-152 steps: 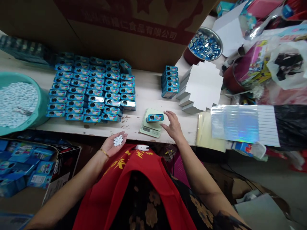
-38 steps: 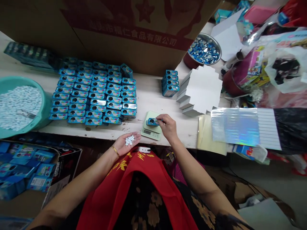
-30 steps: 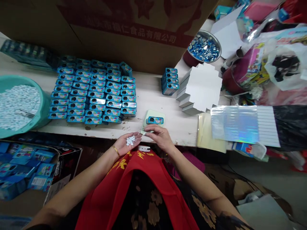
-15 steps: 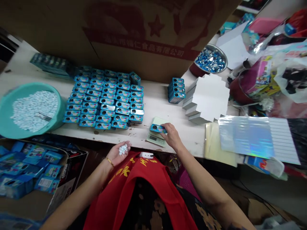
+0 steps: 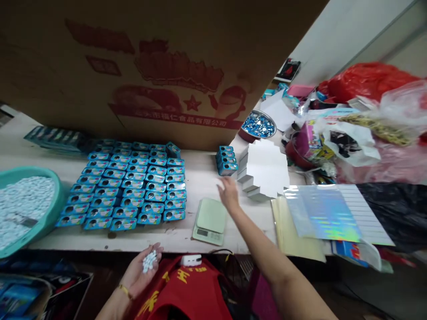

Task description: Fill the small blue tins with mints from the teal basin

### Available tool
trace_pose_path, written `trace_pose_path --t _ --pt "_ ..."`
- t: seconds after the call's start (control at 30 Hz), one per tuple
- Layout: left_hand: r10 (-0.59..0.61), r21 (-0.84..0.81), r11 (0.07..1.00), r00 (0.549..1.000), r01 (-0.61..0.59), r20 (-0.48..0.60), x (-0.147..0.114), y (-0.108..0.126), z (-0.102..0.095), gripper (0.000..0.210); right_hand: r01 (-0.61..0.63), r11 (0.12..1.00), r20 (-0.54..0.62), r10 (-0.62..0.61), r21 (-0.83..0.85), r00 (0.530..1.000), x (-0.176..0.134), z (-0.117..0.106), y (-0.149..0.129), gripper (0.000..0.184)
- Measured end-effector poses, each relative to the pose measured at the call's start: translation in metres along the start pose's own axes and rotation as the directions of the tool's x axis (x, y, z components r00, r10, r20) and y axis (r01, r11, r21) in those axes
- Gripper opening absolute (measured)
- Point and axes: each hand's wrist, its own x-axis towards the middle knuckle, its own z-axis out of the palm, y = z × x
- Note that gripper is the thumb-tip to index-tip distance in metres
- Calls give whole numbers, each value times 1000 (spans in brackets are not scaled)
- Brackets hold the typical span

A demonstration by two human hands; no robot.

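Note:
My left hand [image 5: 142, 271] is cupped palm up at the table's front edge, holding a small heap of pale candies [image 5: 150, 261]. On the table, my right hand [image 5: 228, 192] reaches forward with its fingers apart, slightly blurred, and no object shows in it. Just beyond its fingertips stands a short row of blue tins [image 5: 228, 168]. Nearer to me lies a pale green digital scale [image 5: 210, 218], its plate bare. Left of the scale, many blue tins [image 5: 133, 183] stand in close rows. A turquoise basin [image 5: 60, 195] of the same pale candies, with a metal scoop [image 5: 26, 221], is at far left.
A large cardboard box [image 5: 150, 98] walls off the back. At right are folded white cartons [image 5: 267, 169], a metal bowl [image 5: 274, 131] of small blue-silver pieces, shiny sheets [image 5: 327, 213] and piled plastic bags [image 5: 370, 82]. A box of blue packs [image 5: 23, 295] sits low at left.
My right hand has let go of the tin it held over the scale and moved forward to the short row. My left hand still cups the candies. The view has shifted upward and right.

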Motion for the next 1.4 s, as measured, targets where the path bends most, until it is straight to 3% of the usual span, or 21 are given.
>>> trace_pose_path --t 0.07,0.17,0.27,0.43,0.6,0.7,0.8,0.9,1.03,1.1,1.17,1.27,1.4 --pt "17 -12 1000 1000 -17 -13 0 -1 0 18 -159 980 -57 153 -118 987 35 -13 44 35" --pt "37 -37 999 999 -38 -30 -1 -4 3 19 -297 932 53 314 -208 948 73 -13 85 45" --pt "47 -44 998 998 -49 -53 -4 -8 9 19 -350 903 122 388 -250 914 82 -1 94 44" --pt "30 -32 999 999 -31 -38 -6 -16 16 17 -243 940 110 275 -240 955 62 9 83 38" --pt "3 7 1000 999 -3 53 -4 -20 27 13 -167 972 168 196 -168 966 22 -8 59 29" --pt "-38 32 999 996 35 85 -5 -19 38 12 -12 998 210 26 -64 977 -21 -29 33 31" --pt "-59 46 997 994 55 88 -5 -21 51 13 89 995 299 -98 43 949 -65 -43 6 33" --pt "-74 54 996 988 67 133 -5 -25 65 14 72 996 373 -86 52 924 -92 -48 -12 35" --pt "-125 94 990 958 104 260 -3 -32 77 17 63 998 310 -58 -3 949 -110 -56 -38 40" --pt "-152 104 987 942 126 301 -2 -37 81 18 112 992 311 -123 53 942 -120 -60 -62 38" --pt "-166 102 985 938 141 305 -1 -42 82 18 201 963 400 -257 178 880 -130 -58 -89 36" --pt "-187 112 981 938 161 291 -2 -48 78 20 264 943 537 -332 202 776 -144 -47 -118 35" --pt "-234 143 970 925 199 301 -3 -53 67 22 317 924 619 -379 214 688 -151 -35 -123 25"
